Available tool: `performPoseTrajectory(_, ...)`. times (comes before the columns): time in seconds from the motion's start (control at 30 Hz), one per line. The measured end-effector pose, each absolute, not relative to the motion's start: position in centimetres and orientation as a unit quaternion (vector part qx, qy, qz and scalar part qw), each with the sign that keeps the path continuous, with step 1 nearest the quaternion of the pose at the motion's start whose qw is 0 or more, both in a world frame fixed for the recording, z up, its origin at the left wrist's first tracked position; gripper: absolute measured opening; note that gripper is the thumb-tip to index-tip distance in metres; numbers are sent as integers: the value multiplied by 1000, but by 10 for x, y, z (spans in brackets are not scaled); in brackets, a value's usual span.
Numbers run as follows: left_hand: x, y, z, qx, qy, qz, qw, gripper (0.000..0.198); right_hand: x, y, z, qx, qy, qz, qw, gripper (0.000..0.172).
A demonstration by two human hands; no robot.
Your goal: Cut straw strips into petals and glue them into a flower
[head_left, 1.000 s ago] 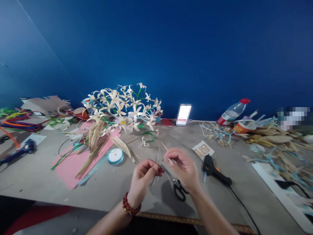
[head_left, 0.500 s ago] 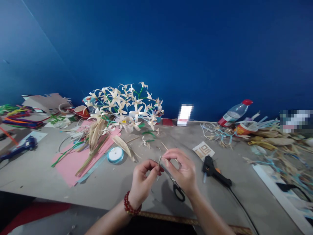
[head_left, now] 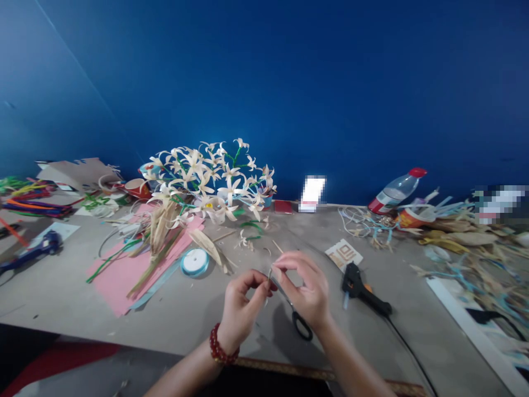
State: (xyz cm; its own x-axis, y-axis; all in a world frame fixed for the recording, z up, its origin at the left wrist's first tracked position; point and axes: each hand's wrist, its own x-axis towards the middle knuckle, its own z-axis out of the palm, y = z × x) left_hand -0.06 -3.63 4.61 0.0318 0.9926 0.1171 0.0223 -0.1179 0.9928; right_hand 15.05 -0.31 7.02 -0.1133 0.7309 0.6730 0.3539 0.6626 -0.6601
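Between my fingertips is a thin pale strip (head_left: 270, 272), too small to identify for sure. My left hand (head_left: 244, 300), with a red bead bracelet (head_left: 223, 346) on its wrist, pinches the lower end. The upper end is pinched by the thumb and forefinger of my right hand (head_left: 308, 286). Scissors with black handles (head_left: 302, 326) lie on the table under my right hand, their blades partly hidden. A black glue gun (head_left: 363, 289) rests to the right, its cord running toward me. Left of my hands sits a spool of light blue ribbon (head_left: 195, 262).
White husk-like flowers on green stems (head_left: 215, 176) stand at the back. Pink paper (head_left: 111, 281) with dried husks (head_left: 163, 231) on it lies left. At the right are a tilted bottle (head_left: 397, 192), a paper cup (head_left: 413, 216) and heaped husk scraps (head_left: 475, 240). A blue glue gun (head_left: 35, 253) lies far left.
Both hands stay almost in place, still pinching the thin strip. My right hand has shifted very slightly to the left; the things on the table lie as before.
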Motion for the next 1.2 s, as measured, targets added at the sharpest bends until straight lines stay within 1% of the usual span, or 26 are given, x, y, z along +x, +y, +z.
performPoseTrajectory(0.6,0,-35,47,541,467,514,474,19,156,-1,60,-350,-782,76,510,26)
performPoseTrajectory(0.73,0,-35,45,541,465,514,476,19,155,-1,59,-355,-770,97,521,25)
performPoseTrajectory(0.93,-1,-36,43,550,470,516,459,19,153,-4,61,-367,-742,123,548,28)
performPoseTrajectory(1.2,0,-38,52,582,472,516,416,16,155,-8,50,-386,-706,235,546,21)
